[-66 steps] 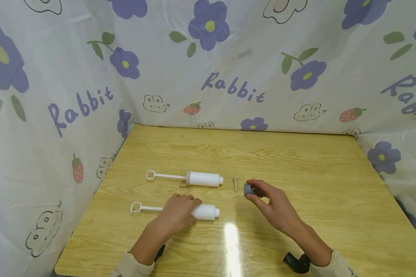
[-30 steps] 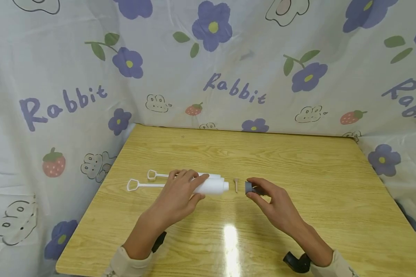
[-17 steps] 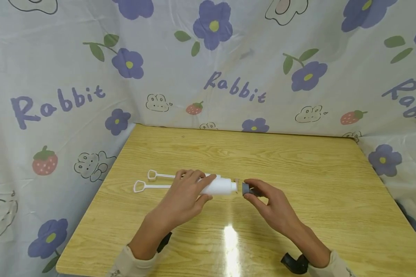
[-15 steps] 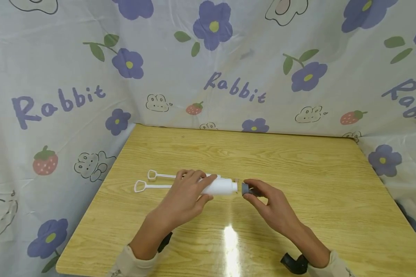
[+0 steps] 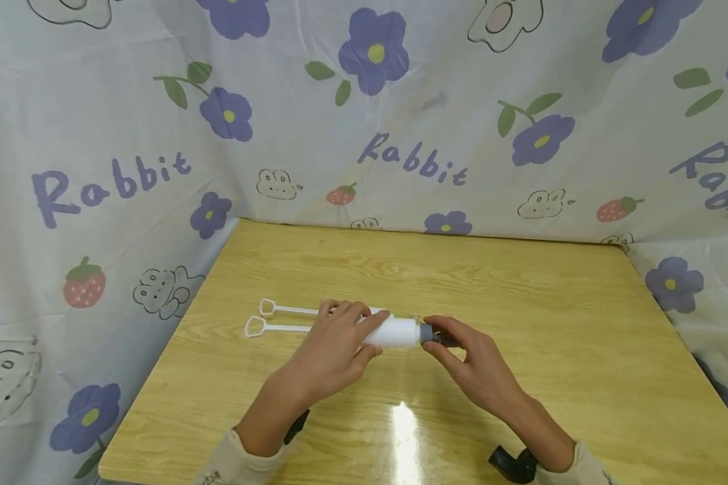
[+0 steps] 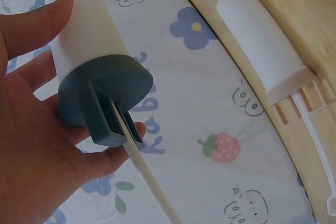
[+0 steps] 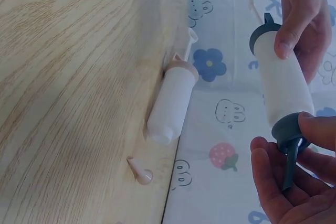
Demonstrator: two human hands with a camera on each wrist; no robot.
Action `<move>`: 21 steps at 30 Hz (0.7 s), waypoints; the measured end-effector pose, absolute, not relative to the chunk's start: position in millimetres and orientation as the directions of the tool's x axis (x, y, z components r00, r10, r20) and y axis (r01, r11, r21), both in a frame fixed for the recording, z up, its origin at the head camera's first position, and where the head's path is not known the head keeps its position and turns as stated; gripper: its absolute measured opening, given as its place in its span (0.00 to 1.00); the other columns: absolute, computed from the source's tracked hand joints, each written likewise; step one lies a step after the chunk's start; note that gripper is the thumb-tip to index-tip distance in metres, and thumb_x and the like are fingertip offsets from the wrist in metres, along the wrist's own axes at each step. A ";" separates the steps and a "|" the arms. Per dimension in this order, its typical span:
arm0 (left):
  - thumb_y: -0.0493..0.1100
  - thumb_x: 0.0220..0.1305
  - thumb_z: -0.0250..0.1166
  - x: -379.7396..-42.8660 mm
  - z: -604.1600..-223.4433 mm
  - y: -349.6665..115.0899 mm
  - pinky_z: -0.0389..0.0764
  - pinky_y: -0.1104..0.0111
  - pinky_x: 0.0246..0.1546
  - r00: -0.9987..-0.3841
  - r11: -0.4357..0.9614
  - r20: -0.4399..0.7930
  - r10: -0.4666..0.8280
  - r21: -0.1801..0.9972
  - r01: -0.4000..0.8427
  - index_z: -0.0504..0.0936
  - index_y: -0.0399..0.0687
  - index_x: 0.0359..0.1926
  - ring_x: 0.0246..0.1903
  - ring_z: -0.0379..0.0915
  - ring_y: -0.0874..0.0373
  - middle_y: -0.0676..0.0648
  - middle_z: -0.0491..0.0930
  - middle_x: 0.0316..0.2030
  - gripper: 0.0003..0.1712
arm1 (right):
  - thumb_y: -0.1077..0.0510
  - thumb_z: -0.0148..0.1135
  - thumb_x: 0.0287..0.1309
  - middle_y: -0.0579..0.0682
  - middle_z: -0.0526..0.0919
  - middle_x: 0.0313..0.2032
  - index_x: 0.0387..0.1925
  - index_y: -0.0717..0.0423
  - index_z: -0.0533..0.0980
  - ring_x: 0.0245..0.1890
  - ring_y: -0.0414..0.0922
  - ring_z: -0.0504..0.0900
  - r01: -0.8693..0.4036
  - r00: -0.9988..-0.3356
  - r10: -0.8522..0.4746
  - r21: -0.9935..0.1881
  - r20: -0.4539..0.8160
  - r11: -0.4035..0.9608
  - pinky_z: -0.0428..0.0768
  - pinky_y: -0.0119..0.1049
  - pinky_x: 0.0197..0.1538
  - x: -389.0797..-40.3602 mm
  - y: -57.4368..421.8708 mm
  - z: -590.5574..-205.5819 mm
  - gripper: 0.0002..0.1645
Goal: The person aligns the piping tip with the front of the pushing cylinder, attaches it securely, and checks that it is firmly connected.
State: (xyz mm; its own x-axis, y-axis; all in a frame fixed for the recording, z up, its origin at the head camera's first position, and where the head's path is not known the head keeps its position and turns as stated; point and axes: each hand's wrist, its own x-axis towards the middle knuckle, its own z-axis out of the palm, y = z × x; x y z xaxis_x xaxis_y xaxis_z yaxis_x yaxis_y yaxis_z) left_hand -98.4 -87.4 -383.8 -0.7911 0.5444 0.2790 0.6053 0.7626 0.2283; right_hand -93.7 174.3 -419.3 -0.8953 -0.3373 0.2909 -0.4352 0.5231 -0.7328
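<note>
My left hand point(image 5: 334, 347) holds a white syringe-like tube point(image 5: 394, 332) level above the table, thumb and fingers around its barrel. A dark teal flanged collar point(image 6: 123, 74) caps the rear end, and a thin white plunger rod point(image 6: 144, 174) runs out of it to a loop handle point(image 5: 255, 327). With thumb and fingertips, my right hand point(image 5: 476, 360) pinches a teal nozzle cap point(image 7: 289, 129) at the tube's front end. Cap and tube meet; the right wrist view shows the spout pointing away from the barrel. Whether the cap is threaded on, I cannot tell.
A second white tube point(image 7: 173, 100) with a beige collar lies on the wooden table point(image 5: 522, 289), partly behind my left hand in the head view. Past its front end lies a small beige nozzle point(image 7: 139, 171). Patterned cloth point(image 5: 315, 135) hangs behind the table.
My left hand has lifted the teal-collared tube, carried it back and then rightward to the nozzle cap. The gap between them has closed. My right hand has barely moved.
</note>
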 end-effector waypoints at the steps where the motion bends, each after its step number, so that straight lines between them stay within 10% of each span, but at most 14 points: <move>1: 0.49 0.67 0.71 -98.4 -383.9 -87.0 0.70 0.48 0.63 -0.790 0.763 0.280 0.545 0.226 0.606 0.79 0.53 0.67 0.55 0.79 0.47 0.47 0.81 0.51 0.29 | 0.50 0.63 0.72 0.46 0.86 0.55 0.65 0.51 0.77 0.49 0.43 0.88 -0.434 -0.896 -0.335 -0.733 0.291 0.524 0.87 0.34 0.47 -93.6 174.2 -419.5 0.24; 21: 0.50 0.67 0.71 -93.3 -384.9 -81.0 0.71 0.48 0.62 -0.796 0.767 0.275 0.540 0.228 0.599 0.80 0.52 0.66 0.54 0.79 0.47 0.47 0.82 0.51 0.28 | 0.46 0.65 0.70 0.40 0.87 0.55 0.61 0.46 0.80 0.48 0.38 0.87 -0.433 -0.899 -0.316 -0.719 0.302 0.544 0.87 0.37 0.50 -92.1 177.4 -423.5 0.22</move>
